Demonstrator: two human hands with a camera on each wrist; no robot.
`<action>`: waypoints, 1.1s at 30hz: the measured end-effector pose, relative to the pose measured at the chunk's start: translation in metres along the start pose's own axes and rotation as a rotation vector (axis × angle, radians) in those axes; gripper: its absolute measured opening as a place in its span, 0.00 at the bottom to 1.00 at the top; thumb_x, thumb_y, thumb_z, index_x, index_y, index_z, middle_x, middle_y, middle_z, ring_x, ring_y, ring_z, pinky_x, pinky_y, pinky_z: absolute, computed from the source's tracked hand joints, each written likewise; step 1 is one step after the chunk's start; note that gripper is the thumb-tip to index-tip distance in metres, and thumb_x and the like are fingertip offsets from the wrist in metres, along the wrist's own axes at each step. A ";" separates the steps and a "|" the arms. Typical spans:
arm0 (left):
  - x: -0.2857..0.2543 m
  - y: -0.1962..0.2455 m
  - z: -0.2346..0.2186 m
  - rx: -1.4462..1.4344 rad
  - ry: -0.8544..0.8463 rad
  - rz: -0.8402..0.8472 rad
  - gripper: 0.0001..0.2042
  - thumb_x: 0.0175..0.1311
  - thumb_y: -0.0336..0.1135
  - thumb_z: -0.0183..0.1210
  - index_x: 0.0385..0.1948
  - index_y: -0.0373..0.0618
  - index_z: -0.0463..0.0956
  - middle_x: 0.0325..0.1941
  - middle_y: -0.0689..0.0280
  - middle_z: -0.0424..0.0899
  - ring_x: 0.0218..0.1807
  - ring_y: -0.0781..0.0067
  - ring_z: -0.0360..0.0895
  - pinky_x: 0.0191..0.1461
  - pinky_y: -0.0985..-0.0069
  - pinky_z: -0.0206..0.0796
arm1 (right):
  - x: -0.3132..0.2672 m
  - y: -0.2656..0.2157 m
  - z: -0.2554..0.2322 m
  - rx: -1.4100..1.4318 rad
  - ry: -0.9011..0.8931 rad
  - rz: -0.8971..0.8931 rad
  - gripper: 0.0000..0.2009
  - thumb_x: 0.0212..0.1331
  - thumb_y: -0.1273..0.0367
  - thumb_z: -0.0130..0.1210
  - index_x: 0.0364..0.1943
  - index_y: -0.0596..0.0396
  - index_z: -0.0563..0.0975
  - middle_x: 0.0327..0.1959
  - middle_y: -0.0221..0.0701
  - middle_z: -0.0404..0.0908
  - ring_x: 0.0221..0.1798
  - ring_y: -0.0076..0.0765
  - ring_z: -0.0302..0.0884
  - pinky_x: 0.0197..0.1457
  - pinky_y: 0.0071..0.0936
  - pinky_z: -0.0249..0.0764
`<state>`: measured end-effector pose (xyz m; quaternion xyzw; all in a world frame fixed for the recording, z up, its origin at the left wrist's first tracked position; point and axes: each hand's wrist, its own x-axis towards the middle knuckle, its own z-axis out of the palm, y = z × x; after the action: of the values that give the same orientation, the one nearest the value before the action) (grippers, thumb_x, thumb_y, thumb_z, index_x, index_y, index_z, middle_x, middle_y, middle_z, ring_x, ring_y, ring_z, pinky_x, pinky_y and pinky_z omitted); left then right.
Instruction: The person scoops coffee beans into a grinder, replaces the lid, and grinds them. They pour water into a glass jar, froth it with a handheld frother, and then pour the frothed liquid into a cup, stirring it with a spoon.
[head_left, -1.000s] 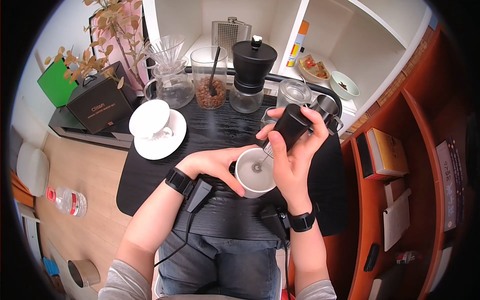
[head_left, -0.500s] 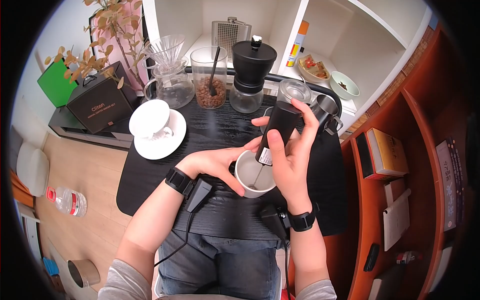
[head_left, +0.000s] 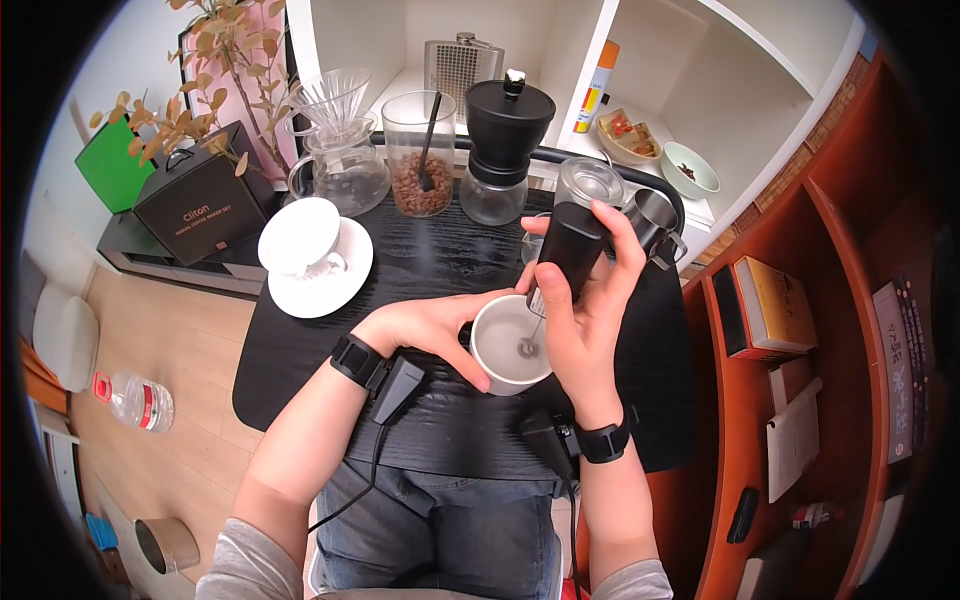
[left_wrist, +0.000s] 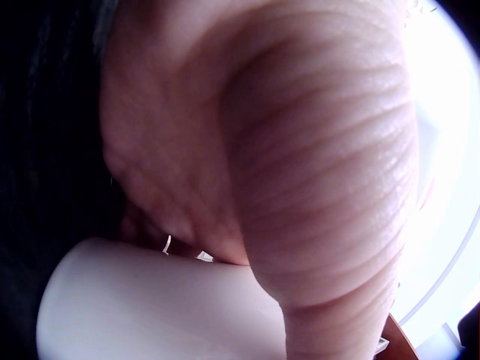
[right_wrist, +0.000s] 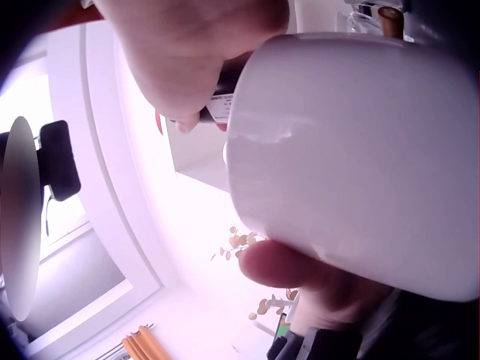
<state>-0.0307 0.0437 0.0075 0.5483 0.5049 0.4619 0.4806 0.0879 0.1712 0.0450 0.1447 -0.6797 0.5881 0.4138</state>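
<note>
Near the front of the black table, a white cup (head_left: 488, 335) with pale liquid inside stands in my left hand (head_left: 432, 328). The thumb lies along the cup's near side, and the other fingers go behind it. My right hand (head_left: 592, 325) grips a black handheld milk frother (head_left: 574, 250), tilted over the cup. Its thin shaft reaches down inside, with the coiled whisk head (head_left: 528, 348) at the liquid. In the left wrist view the thumb base (left_wrist: 322, 165) covers much of the cup wall (left_wrist: 165, 300). The cup's smooth outside (right_wrist: 352, 165) fills the right wrist view.
Left of the hands, a white cup (head_left: 300, 235) rests on a saucer (head_left: 310, 297). Along the back stand a glass dripper and server (head_left: 345, 180), a jar of coffee beans (head_left: 420, 185), a black grinder (head_left: 508, 120), a glass jar (head_left: 590, 182) and a metal pitcher (head_left: 652, 220).
The right hand first swung the frother leftward and brought the whisk to the cup's near wall. Now the handle leans right again, the whisk farther from that wall. The left hand stays put.
</note>
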 end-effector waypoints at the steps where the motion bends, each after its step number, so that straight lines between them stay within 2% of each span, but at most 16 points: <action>1: 0.000 0.001 0.001 -0.018 0.014 0.009 0.46 0.37 0.25 0.73 0.63 0.41 0.56 0.59 0.63 0.70 0.62 0.74 0.63 0.66 0.72 0.55 | 0.000 -0.001 0.000 -0.006 0.001 0.042 0.27 0.61 0.76 0.51 0.62 0.54 0.54 0.53 0.44 0.71 0.43 0.31 0.77 0.44 0.24 0.75; 3: 0.000 0.001 0.000 -0.015 0.008 0.008 0.46 0.36 0.25 0.73 0.63 0.41 0.55 0.60 0.63 0.70 0.62 0.74 0.63 0.66 0.72 0.54 | 0.000 0.000 0.001 0.023 0.009 0.065 0.28 0.61 0.76 0.51 0.63 0.54 0.55 0.52 0.43 0.71 0.43 0.29 0.76 0.44 0.23 0.74; 5: 0.000 0.001 0.000 -0.012 0.002 0.007 0.46 0.36 0.25 0.73 0.63 0.41 0.55 0.60 0.63 0.69 0.62 0.74 0.63 0.66 0.72 0.54 | 0.001 -0.001 0.000 -0.011 -0.014 0.068 0.29 0.63 0.73 0.49 0.65 0.50 0.49 0.47 0.46 0.74 0.30 0.26 0.73 0.36 0.22 0.72; 6: 0.000 0.000 0.000 -0.006 -0.001 0.011 0.46 0.36 0.25 0.73 0.63 0.41 0.55 0.60 0.63 0.69 0.62 0.74 0.63 0.66 0.72 0.54 | 0.001 -0.001 0.000 -0.011 -0.014 0.068 0.29 0.63 0.73 0.49 0.65 0.50 0.49 0.47 0.46 0.74 0.30 0.26 0.73 0.36 0.22 0.72; 8: 0.000 0.000 0.000 0.000 -0.003 0.015 0.46 0.37 0.25 0.73 0.64 0.41 0.55 0.60 0.64 0.69 0.62 0.74 0.63 0.66 0.72 0.54 | 0.002 -0.002 0.000 0.055 0.057 0.120 0.30 0.59 0.76 0.52 0.65 0.53 0.52 0.47 0.39 0.74 0.40 0.24 0.75 0.41 0.20 0.72; 12: 0.001 0.002 0.001 0.014 0.006 0.030 0.45 0.37 0.25 0.73 0.63 0.41 0.56 0.60 0.64 0.69 0.62 0.74 0.63 0.66 0.73 0.54 | 0.004 -0.002 0.000 -0.058 0.076 0.105 0.32 0.59 0.78 0.51 0.65 0.52 0.49 0.46 0.38 0.74 0.36 0.21 0.74 0.40 0.20 0.72; 15: 0.000 0.000 0.000 0.021 -0.007 0.014 0.45 0.37 0.25 0.73 0.63 0.41 0.55 0.59 0.64 0.70 0.62 0.74 0.63 0.65 0.73 0.55 | 0.003 -0.002 0.001 0.072 0.035 0.195 0.34 0.58 0.79 0.50 0.66 0.50 0.47 0.46 0.38 0.74 0.36 0.22 0.74 0.40 0.20 0.72; 18: 0.000 -0.003 -0.002 0.045 -0.026 0.004 0.46 0.37 0.25 0.73 0.63 0.42 0.55 0.59 0.64 0.70 0.62 0.75 0.64 0.65 0.73 0.56 | 0.003 -0.003 0.001 0.105 0.027 0.230 0.34 0.57 0.81 0.50 0.65 0.49 0.46 0.44 0.38 0.72 0.35 0.24 0.75 0.39 0.22 0.74; 20: 0.000 -0.003 -0.002 0.054 -0.030 0.003 0.46 0.37 0.25 0.73 0.63 0.42 0.54 0.58 0.64 0.71 0.61 0.75 0.64 0.65 0.73 0.56 | 0.002 -0.001 0.001 0.099 0.034 0.204 0.34 0.57 0.83 0.49 0.63 0.47 0.44 0.42 0.39 0.71 0.33 0.30 0.76 0.38 0.26 0.76; 21: 0.000 -0.001 -0.001 0.024 -0.022 -0.005 0.46 0.37 0.25 0.73 0.64 0.42 0.54 0.59 0.64 0.70 0.62 0.75 0.63 0.65 0.73 0.56 | 0.002 -0.001 0.002 0.099 0.033 0.204 0.34 0.57 0.83 0.49 0.63 0.47 0.44 0.42 0.39 0.71 0.33 0.30 0.76 0.38 0.26 0.76; 24: 0.001 -0.001 -0.001 -0.008 -0.012 -0.012 0.47 0.36 0.25 0.73 0.64 0.42 0.53 0.60 0.64 0.69 0.62 0.75 0.63 0.65 0.73 0.55 | 0.002 0.000 0.002 0.137 0.096 0.166 0.32 0.56 0.83 0.50 0.59 0.48 0.45 0.41 0.39 0.69 0.37 0.32 0.78 0.43 0.29 0.78; 28: 0.001 0.000 -0.001 0.001 -0.016 -0.020 0.48 0.35 0.25 0.73 0.65 0.42 0.52 0.62 0.64 0.67 0.63 0.76 0.61 0.66 0.73 0.54 | 0.003 0.003 0.003 0.112 0.128 0.128 0.32 0.57 0.83 0.50 0.60 0.48 0.45 0.42 0.40 0.70 0.37 0.33 0.78 0.43 0.29 0.78; 33: 0.003 0.001 -0.001 0.013 -0.019 0.010 0.48 0.35 0.26 0.74 0.64 0.42 0.54 0.59 0.66 0.68 0.62 0.77 0.62 0.65 0.75 0.54 | 0.007 -0.003 0.002 0.106 0.261 0.158 0.32 0.59 0.82 0.48 0.62 0.49 0.44 0.44 0.42 0.70 0.38 0.35 0.79 0.43 0.29 0.78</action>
<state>-0.0316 0.0466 0.0085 0.5582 0.5006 0.4560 0.4794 0.0849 0.1707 0.0518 0.0346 -0.5973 0.6677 0.4430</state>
